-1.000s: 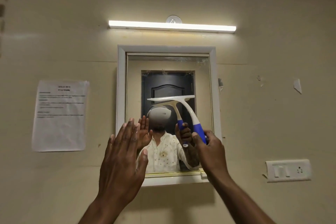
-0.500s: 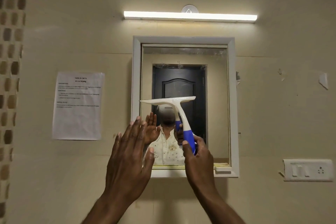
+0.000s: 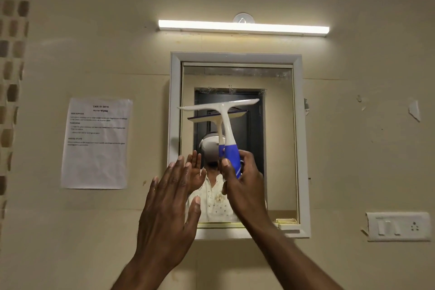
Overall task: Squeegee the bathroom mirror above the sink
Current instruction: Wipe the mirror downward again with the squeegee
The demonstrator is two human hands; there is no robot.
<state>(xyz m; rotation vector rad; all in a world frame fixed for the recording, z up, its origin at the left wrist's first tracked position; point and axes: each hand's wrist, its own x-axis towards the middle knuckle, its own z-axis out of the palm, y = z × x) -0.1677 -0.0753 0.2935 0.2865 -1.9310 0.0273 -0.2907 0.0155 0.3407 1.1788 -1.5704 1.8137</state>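
There is just one camera, and the person wears it on the head. It looks straight at a wall from close by, tipped a little up, so the mirror [image 3: 237, 143] sits in the middle and the long lamp [image 3: 243, 28] is above it. Both arms reach in from the bottom edge. The wide lens also takes in the paper sheet [image 3: 96, 143] at the left and the switch plate [image 3: 397, 226] at the right

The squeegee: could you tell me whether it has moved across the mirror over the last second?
Yes. The squeegee has slid left: its blade end now overlaps the left side of the mirror frame.
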